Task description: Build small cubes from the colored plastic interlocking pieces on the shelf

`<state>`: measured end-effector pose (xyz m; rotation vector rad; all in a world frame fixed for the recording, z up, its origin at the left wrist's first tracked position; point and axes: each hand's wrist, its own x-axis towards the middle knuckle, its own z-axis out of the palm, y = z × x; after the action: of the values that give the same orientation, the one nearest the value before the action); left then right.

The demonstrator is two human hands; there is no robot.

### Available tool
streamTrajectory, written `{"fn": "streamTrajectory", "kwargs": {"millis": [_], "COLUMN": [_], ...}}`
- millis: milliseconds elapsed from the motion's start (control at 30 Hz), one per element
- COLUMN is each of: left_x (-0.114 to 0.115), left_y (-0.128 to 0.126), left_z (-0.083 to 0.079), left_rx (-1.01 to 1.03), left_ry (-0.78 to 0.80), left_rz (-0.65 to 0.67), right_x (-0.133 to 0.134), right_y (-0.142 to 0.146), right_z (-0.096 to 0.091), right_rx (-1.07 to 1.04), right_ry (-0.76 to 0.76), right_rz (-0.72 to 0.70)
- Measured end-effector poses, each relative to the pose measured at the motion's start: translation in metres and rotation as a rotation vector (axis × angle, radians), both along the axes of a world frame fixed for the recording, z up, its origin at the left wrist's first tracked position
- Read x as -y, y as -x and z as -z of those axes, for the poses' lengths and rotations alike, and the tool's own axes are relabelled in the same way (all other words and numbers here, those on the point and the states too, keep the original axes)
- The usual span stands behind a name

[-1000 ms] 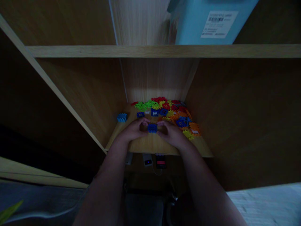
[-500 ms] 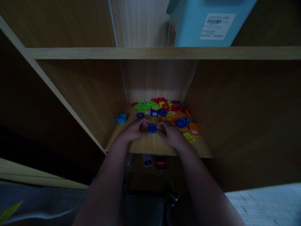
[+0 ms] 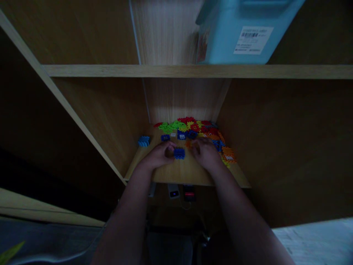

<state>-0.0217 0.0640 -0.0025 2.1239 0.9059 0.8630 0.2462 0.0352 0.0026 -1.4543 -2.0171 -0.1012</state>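
A dark blue block of notched interlocking plates [image 3: 179, 154] rests on the lower shelf [image 3: 176, 175]. My left hand [image 3: 160, 154] is at its left side, thumb and fingers curved and apart, the tips at or close to its edge. On the other side, apart from the block, is my right hand [image 3: 205, 151]. Its thumb and bent fingers have a gap between them, near a small orange piece [image 3: 188, 144]; whether they touch it I cannot tell. Behind lie a dark blue plate [image 3: 165, 137] and a labelled blue plate [image 3: 182, 135].
A light blue stack of notched plates [image 3: 143, 141] stands at the left wall. Green pieces [image 3: 168, 127], red pieces [image 3: 186, 120] and orange plates [image 3: 228, 154] lie at the back and right. Overhead, a light blue bin [image 3: 234, 33] sits on the upper shelf [image 3: 165, 71].
My right hand has drawn away from the dark blue block, to the right, over the yellow pieces. My left hand and the block keep their places. The view has shifted slightly.
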Motion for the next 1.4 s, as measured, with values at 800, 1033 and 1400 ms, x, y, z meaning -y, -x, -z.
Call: {"fn": "streamTrajectory", "kwargs": {"millis": [800, 1033, 1400], "left_x": [-0.003, -0.004, -0.001], "left_y": [0.001, 0.001, 0.000], "left_z": [0.007, 0.007, 0.005], "left_rx": [0.004, 0.006, 0.009], "left_ry": [0.012, -0.002, -0.032], "left_rz": [-0.019, -0.006, -0.011], "right_x": [-0.088, -0.018, 0.013], "right_y": [0.005, 0.023, 0.032], "right_z": [-0.019, -0.031, 0.003], "right_rx": [0.018, -0.127, -0.058], "right_ry": [0.124, 0.009, 0.058], "right_rz": [0.016, -0.248, -0.344]}}
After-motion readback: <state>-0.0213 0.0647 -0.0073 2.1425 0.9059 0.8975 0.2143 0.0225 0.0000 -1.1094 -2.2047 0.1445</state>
